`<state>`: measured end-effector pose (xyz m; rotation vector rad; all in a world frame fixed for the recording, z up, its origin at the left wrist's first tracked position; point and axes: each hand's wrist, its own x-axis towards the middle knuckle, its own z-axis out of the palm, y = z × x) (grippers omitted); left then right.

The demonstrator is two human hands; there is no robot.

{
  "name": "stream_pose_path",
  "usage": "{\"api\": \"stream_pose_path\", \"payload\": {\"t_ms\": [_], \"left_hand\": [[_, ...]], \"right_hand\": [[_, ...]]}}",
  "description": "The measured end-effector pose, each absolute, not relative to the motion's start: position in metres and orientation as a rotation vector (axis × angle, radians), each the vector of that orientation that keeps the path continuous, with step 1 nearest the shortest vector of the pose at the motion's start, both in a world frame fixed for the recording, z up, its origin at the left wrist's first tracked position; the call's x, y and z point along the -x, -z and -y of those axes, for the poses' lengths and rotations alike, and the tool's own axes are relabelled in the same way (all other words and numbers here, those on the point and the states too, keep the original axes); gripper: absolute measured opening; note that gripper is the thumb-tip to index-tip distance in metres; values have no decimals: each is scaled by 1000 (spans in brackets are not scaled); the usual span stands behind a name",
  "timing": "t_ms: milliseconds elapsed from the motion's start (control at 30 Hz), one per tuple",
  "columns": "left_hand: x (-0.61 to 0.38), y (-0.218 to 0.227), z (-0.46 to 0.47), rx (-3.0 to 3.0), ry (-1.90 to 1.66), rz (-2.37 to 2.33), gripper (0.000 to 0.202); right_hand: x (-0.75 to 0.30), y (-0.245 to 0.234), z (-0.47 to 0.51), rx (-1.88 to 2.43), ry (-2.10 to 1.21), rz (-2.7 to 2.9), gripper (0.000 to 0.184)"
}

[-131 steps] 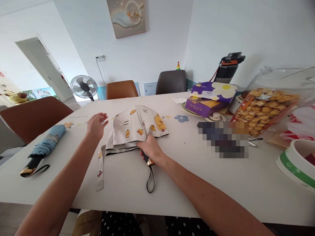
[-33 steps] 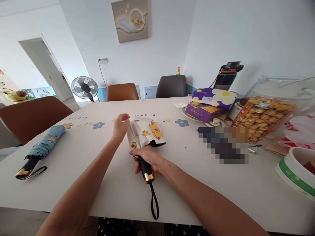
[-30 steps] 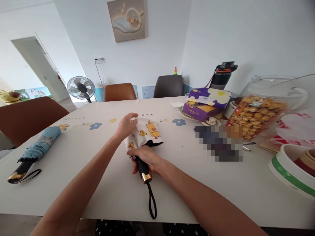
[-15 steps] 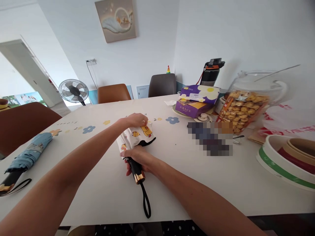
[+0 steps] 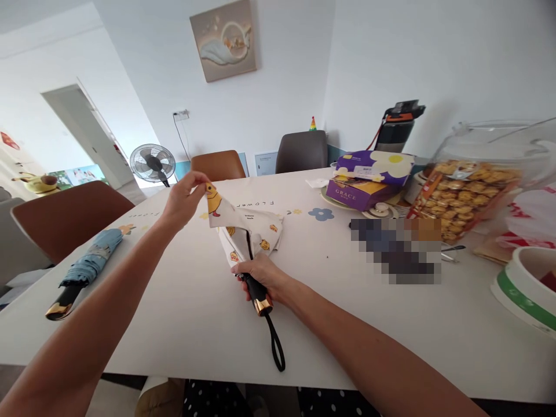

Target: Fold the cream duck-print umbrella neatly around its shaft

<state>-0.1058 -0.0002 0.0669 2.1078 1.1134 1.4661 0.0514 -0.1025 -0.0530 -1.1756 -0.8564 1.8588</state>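
A white folding umbrella (image 5: 267,223) with yellow duck prints lies collapsed over the table, its canopy loose and its black handle with a gold end pointing toward me. My right hand (image 5: 263,273) wraps round the umbrella where the canopy meets the handle. A black wrist strap (image 5: 276,344) hangs from the handle's end onto the table. With fingertips pinched, my left hand (image 5: 187,197) holds out a corner of the canopy, up and to the left of the shaft.
A blue folded umbrella (image 5: 93,258) lies at the left. On the right are a purple box (image 5: 351,196), a tissue pack (image 5: 376,167), a dark bottle (image 5: 396,130), a snack jar (image 5: 471,185) and a green-striped white roll (image 5: 525,289). Chairs and a fan (image 5: 152,164) stand behind.
My left hand has moved from the top of the canopy to the left and up, pulling a fabric corner outward. My right hand keeps its grip. The view has shifted left.
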Motion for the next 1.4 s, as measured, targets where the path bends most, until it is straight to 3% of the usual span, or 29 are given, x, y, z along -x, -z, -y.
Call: {"api": "stream_pose_path", "payload": {"t_ms": [167, 367, 500, 600, 700, 900, 1100, 1200, 1300, 1400], "left_hand": [[155, -20, 6, -2198, -1334, -1402, 14], [145, 23, 40, -2268, -1086, -1193, 50], [134, 26, 53, -2285, -1065, -1150, 30], [142, 27, 52, -2152, -1306, -1078, 14], [153, 33, 52, -2000, -1544, -1019, 17], [154, 41, 54, -1657, -1414, -1324, 23], [156, 30, 57, -1748, -1502, -1042, 23], [159, 28, 56, -1865, -1418, -943, 22], [163, 30, 54, -2002, -1226, -936, 20], [166, 35, 52, -2201, -805, -1020, 19]], "right_hand": [[-49, 51, 103, 1222, -1837, 861, 15], [-48, 42, 107, 1219, -1806, 876, 10], [-48, 40, 108, 1242, -1791, 901, 10], [-49, 42, 106, 1259, -1812, 879, 13], [-51, 45, 104, 1253, -1848, 833, 16], [-56, 40, 103, 1206, -1913, 739, 21], [-57, 31, 103, 1179, -1991, 582, 36], [-56, 31, 102, 1214, -1978, 583, 43], [-55, 33, 102, 1247, -1933, 649, 37], [-55, 37, 102, 1269, -1880, 722, 26]]}}
